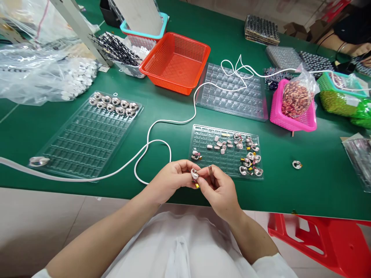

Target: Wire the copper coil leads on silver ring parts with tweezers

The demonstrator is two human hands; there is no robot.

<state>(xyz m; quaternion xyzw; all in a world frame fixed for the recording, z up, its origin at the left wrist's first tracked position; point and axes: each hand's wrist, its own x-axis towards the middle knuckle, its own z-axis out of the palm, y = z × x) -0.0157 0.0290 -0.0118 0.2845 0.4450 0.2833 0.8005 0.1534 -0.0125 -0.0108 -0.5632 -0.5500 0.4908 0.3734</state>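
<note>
Silvery ring-shaped piece (pixel 194 175), pinched by near-closed left hand (pixel 173 179) and right hand (pixel 222 191) also clasping a slim brown strip (pixel 211 175), could drop if either slips.

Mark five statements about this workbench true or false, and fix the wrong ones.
1. The left hand holds a small ring-shaped piece. True.
2. The right hand holds nothing. False: a narrow brown item is in the fingers of the right hand.
3. A white cord runs across the green table. True.
4. Black sticks fill the pink basket. False: the pink basket holds a bag of coppery pieces.
5. A loose piece lies right of the tray by the hands. True.
</note>
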